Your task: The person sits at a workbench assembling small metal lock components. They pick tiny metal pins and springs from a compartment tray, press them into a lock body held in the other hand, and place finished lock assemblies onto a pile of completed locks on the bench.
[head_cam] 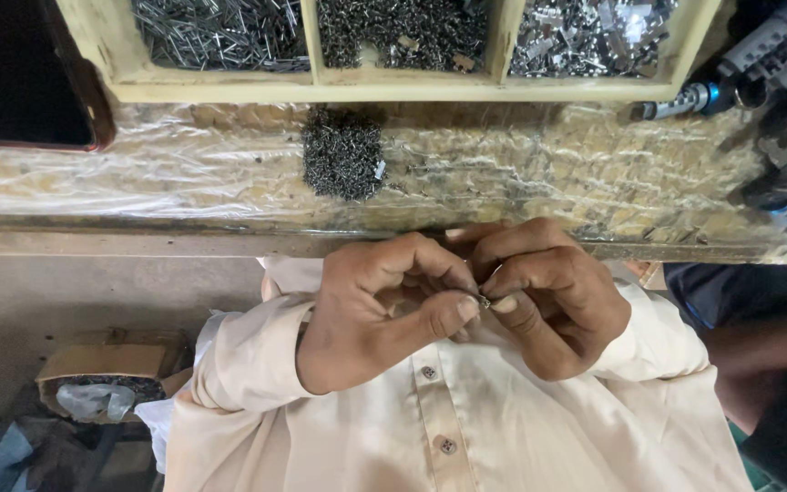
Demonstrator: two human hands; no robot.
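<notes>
Both hands meet in front of my cream buttoned shirt (466, 419), just below the bench edge. My left hand (375, 310) and my right hand (548, 301) pinch a tiny metal part (484, 300) between thumbs and fingertips; most of the part is hidden by the fingers. A small heap of dark metal pieces (342, 153) lies on the plastic-covered bench (548, 164) above the hands, apart from them.
A wooden compartment tray (393, 89) at the top holds thin pins, dark small parts and shiny metal bits. Tools (758, 55) lie at the top right. A cardboard box (102, 369) with a plastic bag sits lower left. Another person's limb (767, 337) is at the right.
</notes>
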